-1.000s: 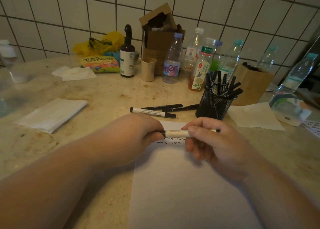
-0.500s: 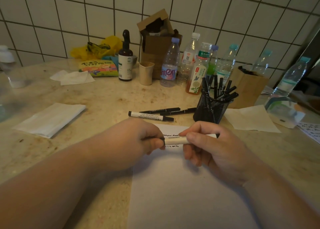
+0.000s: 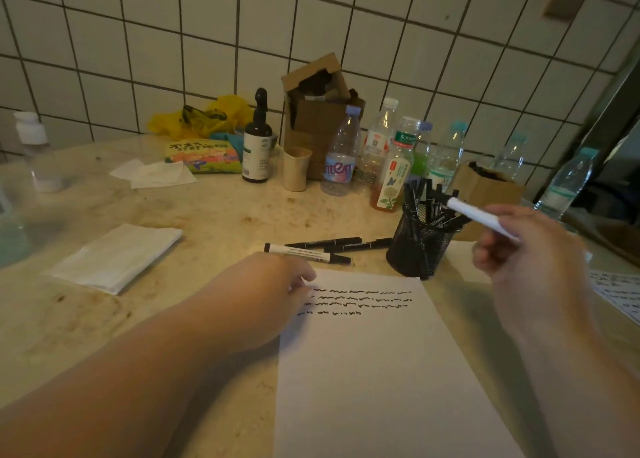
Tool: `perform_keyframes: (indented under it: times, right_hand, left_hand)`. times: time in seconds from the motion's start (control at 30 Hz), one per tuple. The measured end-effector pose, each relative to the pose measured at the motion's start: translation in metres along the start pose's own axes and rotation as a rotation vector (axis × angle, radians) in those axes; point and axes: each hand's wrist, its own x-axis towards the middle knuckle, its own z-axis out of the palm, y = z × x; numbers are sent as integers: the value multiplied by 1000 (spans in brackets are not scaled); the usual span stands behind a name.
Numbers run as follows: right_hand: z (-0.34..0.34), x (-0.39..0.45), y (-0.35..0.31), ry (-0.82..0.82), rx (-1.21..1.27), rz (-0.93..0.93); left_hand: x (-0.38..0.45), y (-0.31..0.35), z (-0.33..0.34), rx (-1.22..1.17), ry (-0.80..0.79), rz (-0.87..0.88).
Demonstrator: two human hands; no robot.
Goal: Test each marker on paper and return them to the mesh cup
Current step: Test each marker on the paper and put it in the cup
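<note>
My right hand [image 3: 519,249] pinches a white marker [image 3: 476,217], held up in the air with its tip end over the rim of the black mesh cup [image 3: 417,249]. The cup holds several black markers. My left hand [image 3: 263,284] rests at the top left corner of the white paper [image 3: 374,371], fingers loosely curled and touching the sheet. Rows of black scribbles [image 3: 360,301] cross the top of the paper. A white marker [image 3: 304,253] and two black markers [image 3: 325,242] lie on the table behind the paper.
Bottles [image 3: 341,156], a dark pump bottle [image 3: 257,146], a small beige cup [image 3: 296,168] and cardboard boxes [image 3: 318,118] line the tiled wall. A folded tissue [image 3: 114,256] lies at the left. Another scribbled sheet [image 3: 616,291] shows at the right edge.
My right hand has lifted the white marker away from my left hand, up and right toward the mesh cup. My left hand let go of it and dropped onto the paper's corner.
</note>
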Motion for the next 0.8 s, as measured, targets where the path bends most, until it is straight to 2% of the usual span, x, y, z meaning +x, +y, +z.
perform_keyframes:
  times: [0.13,0.33,0.57,0.7,0.8]
  right_hand:
    - [0,14,-10,90,-238,6]
    - [7,33,-19,-13,-711,-70]
    - [23,51,-16,-42,-840,-98]
    - [27,57,-5,-59,-1042,-165]
    - [35,51,-3,-20,-1088,-236]
  left_hand:
    - [0,1,-1,21,6,3]
    - [-2,1,-1,29,-8,0]
    - [-3,2,-2,-4,-11,-17]
    - [-2,4,-3,-6,-22,-19]
    - [-3,5,-4,0,-25,-12]
